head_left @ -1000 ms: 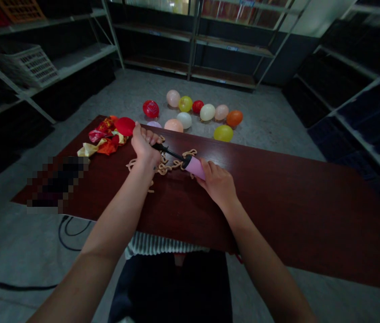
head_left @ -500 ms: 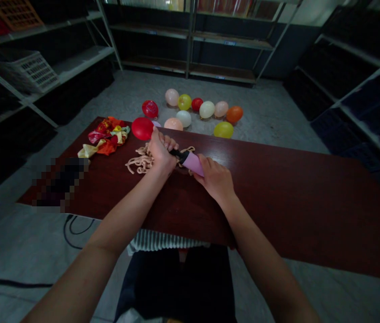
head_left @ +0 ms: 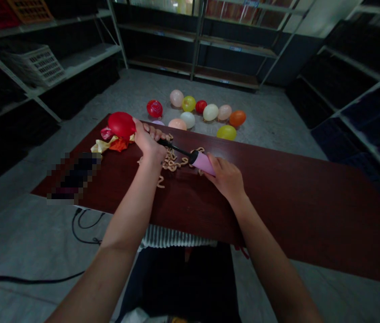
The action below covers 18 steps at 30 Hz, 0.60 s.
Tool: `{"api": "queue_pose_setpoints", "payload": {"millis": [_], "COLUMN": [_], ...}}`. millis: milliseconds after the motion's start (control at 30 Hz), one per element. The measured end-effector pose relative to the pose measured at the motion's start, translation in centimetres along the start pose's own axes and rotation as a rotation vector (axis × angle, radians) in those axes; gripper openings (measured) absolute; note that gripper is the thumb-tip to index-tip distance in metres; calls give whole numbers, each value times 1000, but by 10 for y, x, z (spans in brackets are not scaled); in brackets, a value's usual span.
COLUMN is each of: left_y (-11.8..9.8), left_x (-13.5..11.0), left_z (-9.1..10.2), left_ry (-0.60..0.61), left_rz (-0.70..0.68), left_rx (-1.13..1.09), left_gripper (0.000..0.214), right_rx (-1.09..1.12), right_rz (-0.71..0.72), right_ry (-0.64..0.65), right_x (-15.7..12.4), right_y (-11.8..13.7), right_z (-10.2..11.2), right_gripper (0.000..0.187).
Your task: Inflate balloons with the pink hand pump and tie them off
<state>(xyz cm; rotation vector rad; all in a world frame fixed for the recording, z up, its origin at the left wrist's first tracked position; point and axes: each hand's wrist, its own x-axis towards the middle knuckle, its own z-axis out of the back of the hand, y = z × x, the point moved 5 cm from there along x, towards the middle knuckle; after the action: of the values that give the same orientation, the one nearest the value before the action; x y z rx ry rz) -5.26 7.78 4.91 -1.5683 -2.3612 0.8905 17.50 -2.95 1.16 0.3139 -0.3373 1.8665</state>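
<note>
My left hand (head_left: pixel 147 139) is closed around the neck of a partly inflated red balloon (head_left: pixel 121 124) and the black nozzle end of a hand balloon pump. The balloon's neck is hidden by my fingers. My right hand (head_left: pixel 226 177) grips the pump's pink body (head_left: pixel 203 163) at its far end. Between my hands a thin black rod (head_left: pixel 178 149) shows, pulled out of the pink part. Under the pump, beige string-like strands (head_left: pixel 171 166) lie in a loose heap. Limp balloons (head_left: pixel 119 144) in orange, yellow and pink sit just below the red one.
Everything rests on a dark red-brown table (head_left: pixel 294 193). A pixelated dark object (head_left: pixel 75 175) lies at its left. Several inflated balloons (head_left: pixel 211 112) are on the floor beyond the table. Metal shelves (head_left: pixel 230 42) stand behind, with a white crate (head_left: pixel 43 65) on the left rack.
My left hand and the red balloon have moved left, away from my right hand. The balloon looks bigger. More of the pump's black rod is exposed. The view has shifted slightly.
</note>
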Motion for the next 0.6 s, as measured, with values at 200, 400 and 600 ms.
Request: {"api": "queue_pose_setpoints", "payload": {"millis": [200,400,600], "left_y": [-16,5,32], "left_x": [11,4,-19], "left_z": [8,5,2], "left_ry": [-74,-30,-2], "left_rz": [2,-44,-51], "left_rx": [-41,-4,-24], "left_gripper": [57,61,60], "right_rx": [-27,-78,-60], "right_rz": [19,11,30], "right_ry": [-29,-33,-13], "right_x": [-3,-8,-6], "right_y": [-3,-14,-12], "right_z": [-1,-5,-6], "right_gripper": [51,46,47]}}
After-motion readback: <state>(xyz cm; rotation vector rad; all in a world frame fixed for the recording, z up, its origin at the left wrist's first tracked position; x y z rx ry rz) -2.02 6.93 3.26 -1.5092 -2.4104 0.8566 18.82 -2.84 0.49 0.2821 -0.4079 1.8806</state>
